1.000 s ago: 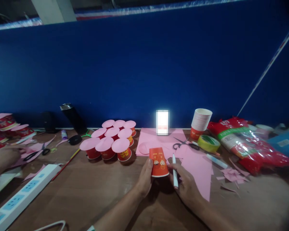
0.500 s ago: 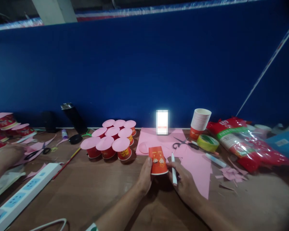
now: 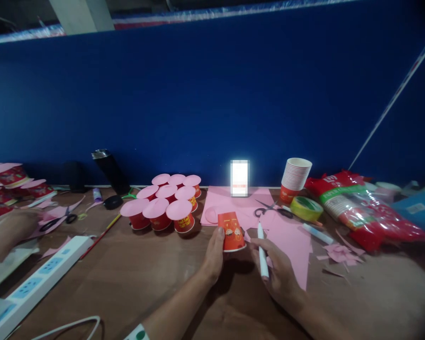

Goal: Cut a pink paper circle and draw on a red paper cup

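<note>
A red paper cup [image 3: 232,233] is held upside down above the table [image 3: 141,278] by the left hand [image 3: 214,257], whose thumb and fingers are wrapped about its side, with the white rim turned downward. A white marker [image 3: 263,252] is gripped in the curled fingers of the right hand [image 3: 278,269], pointed end up, just beside the cup. Beyond them, a thin disc [image 3: 211,215] and open scissors [image 3: 269,207] are laid on pink paper [image 3: 241,203]. To the right, a roll of tape [image 3: 306,209], a stack of paper cups [image 3: 294,177], a red plastic bag [image 3: 361,212] and pink scraps [image 3: 340,256] are seen. To the left, nine red cups [image 3: 159,223] are grouped closely, each topped by a pink disc [image 3: 179,209]. Farther left, a power strip [image 3: 31,285] is set near another person's hand [image 3: 17,224]; what is held there cannot be told.
</note>
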Demonstrator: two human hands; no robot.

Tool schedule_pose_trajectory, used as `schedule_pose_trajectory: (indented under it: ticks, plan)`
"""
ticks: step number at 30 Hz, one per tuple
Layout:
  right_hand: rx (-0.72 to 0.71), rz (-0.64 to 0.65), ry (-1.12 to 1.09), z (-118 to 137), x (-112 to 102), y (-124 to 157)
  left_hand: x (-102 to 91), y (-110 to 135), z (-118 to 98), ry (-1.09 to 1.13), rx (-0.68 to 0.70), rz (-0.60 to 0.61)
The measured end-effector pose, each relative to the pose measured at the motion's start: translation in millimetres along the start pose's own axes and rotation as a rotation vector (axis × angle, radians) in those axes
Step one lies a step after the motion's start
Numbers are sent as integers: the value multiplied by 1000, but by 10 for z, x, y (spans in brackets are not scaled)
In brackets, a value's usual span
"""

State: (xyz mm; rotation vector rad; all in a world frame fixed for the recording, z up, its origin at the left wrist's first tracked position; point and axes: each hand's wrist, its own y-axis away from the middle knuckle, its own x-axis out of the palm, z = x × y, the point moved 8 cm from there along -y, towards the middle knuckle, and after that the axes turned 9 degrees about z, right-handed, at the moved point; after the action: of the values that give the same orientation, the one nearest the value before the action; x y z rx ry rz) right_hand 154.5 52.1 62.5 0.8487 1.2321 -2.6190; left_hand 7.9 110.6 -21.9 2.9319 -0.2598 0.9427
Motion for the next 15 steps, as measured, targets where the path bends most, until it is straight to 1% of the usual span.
schedule_pose_trajectory:
  ticks: [3, 8, 11, 15]
  plan:
    - [27, -22, -61, 43, -43, 13, 32, 23, -41, -42, -21, -35]
    - [16, -11, -60, 133, -93, 13, 117, 59, -68, 13, -69, -26]
    - [33, -3, -77, 142, -88, 24, 116, 49, -61, 6, -64, -17]
    - [76, -27, -106, 123, -74, 44, 81, 25, -25, -7, -66, -19]
